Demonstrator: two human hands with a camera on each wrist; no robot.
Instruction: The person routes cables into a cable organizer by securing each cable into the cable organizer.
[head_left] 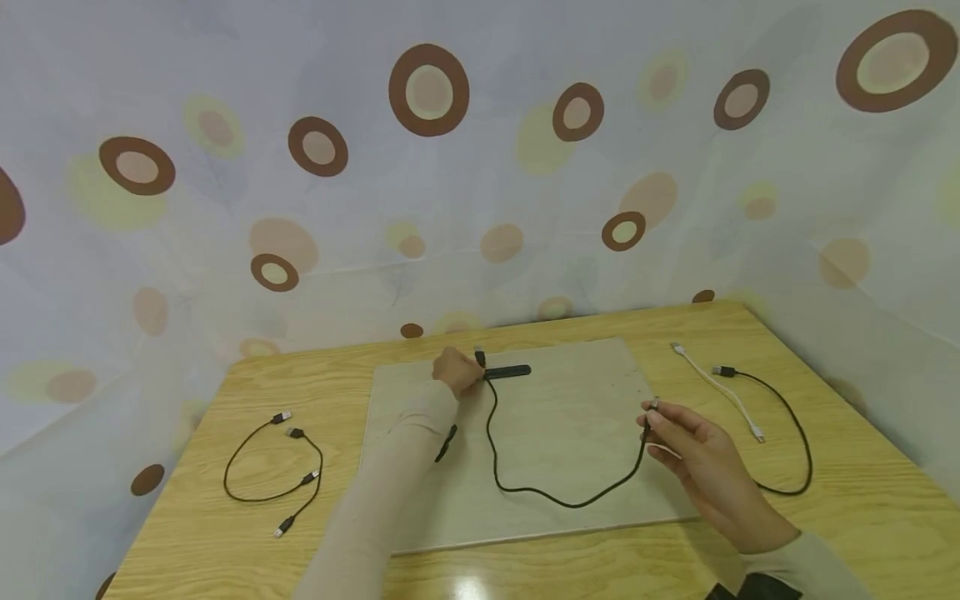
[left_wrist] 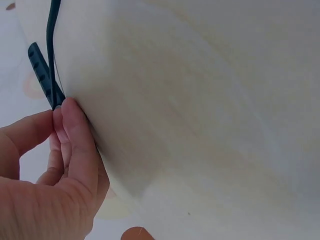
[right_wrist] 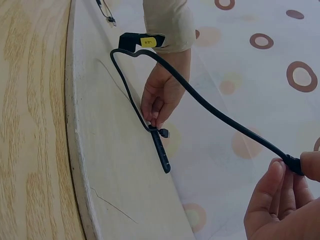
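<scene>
A long black USB cable hangs in a loop across a pale board. At the board's far side, my left hand pinches the left end of a black slotted strip, where the cable crosses it. The cable's far plug sticks out beside those fingertips. The fingers hide whether the strip goes round the cable. Raised over the board's right edge, my right hand pinches the cable's other plug between thumb and fingers, its metal tip showing above them.
Two short black cables lie on the wooden table left of the board. On the right lie a white cable and another black cable. A patterned curtain hangs behind the table.
</scene>
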